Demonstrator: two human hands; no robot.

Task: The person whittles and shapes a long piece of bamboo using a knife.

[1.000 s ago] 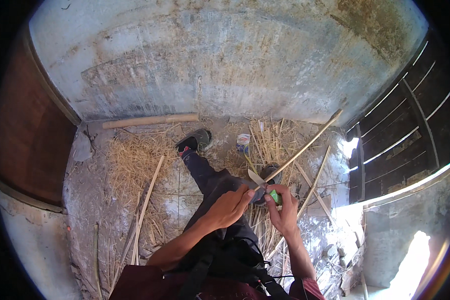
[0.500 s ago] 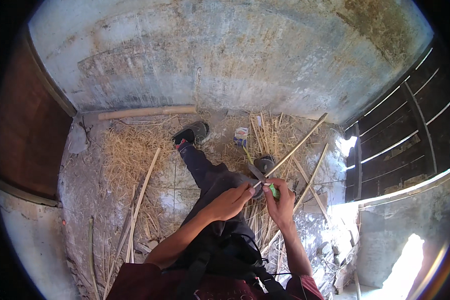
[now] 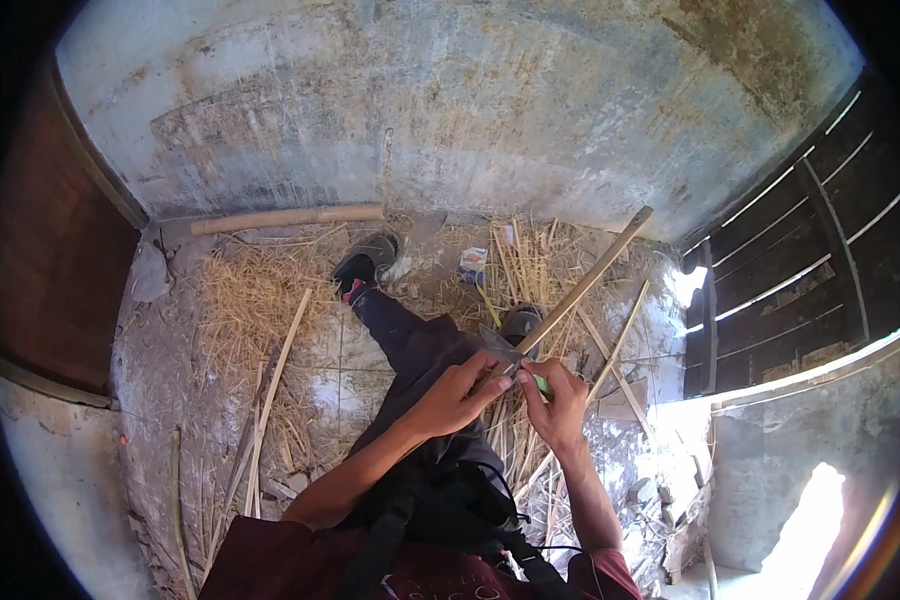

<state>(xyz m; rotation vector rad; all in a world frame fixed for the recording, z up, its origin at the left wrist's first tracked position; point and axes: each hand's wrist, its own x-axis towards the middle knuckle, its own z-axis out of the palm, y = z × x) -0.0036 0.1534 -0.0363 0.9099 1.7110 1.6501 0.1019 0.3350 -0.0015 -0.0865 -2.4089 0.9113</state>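
My left hand (image 3: pixel 460 392) is closed on the near end of a long bamboo strip (image 3: pixel 592 278), which slants up and away to the right. My right hand (image 3: pixel 557 405) grips a knife by its bright green handle (image 3: pixel 543 385). The grey knife blade (image 3: pixel 501 347) points up and left and lies against the strip, close to my left fingertips. Both hands meet over my bent leg, and the fingers hide the strip's near end.
Pale shavings (image 3: pixel 255 305) heap on the floor at left, with split bamboo strips (image 3: pixel 282 380) nearby. A bamboo pole (image 3: pixel 288 218) lies along the far wall. A small carton (image 3: pixel 472 265) sits beyond my hands. Dark wooden slats (image 3: pixel 785 250) stand at right.
My left hand has shifted slightly to the left, and the knife blade has moved up and left. The bamboo strip has turned, now showing a broader side.
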